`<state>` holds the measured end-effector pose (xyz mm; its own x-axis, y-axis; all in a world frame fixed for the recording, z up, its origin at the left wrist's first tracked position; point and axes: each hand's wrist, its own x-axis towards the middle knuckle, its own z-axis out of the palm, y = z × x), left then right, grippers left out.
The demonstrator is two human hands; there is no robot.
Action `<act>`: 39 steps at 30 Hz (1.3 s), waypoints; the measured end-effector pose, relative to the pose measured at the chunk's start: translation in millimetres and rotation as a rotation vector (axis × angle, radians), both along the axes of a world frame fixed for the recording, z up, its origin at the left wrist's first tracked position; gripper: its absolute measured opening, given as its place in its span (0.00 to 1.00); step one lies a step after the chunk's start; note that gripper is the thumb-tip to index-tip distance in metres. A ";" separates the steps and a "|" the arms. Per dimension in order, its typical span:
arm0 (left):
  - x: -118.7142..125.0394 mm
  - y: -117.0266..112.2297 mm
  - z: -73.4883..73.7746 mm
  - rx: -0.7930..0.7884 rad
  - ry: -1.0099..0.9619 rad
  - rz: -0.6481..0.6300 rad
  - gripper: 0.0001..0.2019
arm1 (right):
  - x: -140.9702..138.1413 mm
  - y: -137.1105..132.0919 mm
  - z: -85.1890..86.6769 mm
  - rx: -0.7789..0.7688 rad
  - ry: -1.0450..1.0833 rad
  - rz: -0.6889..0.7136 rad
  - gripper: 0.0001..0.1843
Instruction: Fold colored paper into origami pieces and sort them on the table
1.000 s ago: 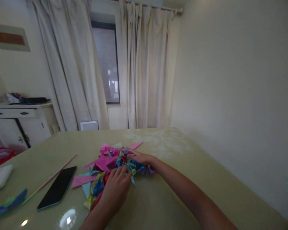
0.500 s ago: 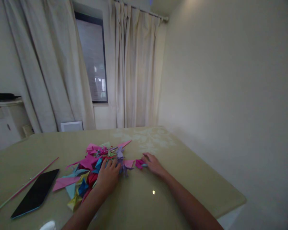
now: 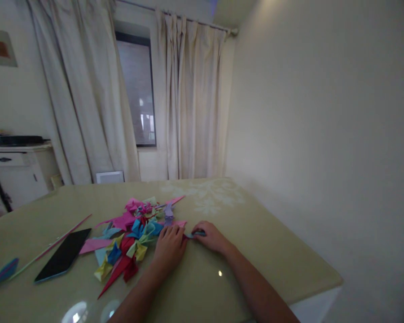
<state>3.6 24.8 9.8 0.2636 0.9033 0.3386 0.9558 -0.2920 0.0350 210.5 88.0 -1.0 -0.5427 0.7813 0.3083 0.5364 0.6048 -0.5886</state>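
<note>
The small blue paper piece (image 3: 191, 235) could be torn or crumpled if it is tugged while the left hand (image 3: 170, 247) is laid flat, fingers outstretched, on the edge of the coloured paper pile (image 3: 131, 233). It is pinched by the fingers of the right hand (image 3: 211, 237) on the tabletop (image 3: 272, 251), and it looks thin, narrow and folded.

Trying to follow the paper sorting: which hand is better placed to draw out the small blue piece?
Probably right. The right hand touches the small blue piece with its fingertips, clear of the paper pile; the left hand rests flat against the pile's edge.
</note>
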 end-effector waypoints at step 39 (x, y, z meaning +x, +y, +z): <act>-1.6 -13.6 -4.2 -0.196 -0.134 -0.351 0.16 | 46.1 26.8 -0.1 0.010 0.401 -0.400 0.15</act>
<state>2.0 11.2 5.6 0.5319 0.8173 0.2215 0.7828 -0.5743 0.2395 256.5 114.8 -1.1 -0.0434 0.8982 0.4375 0.4605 0.4066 -0.7891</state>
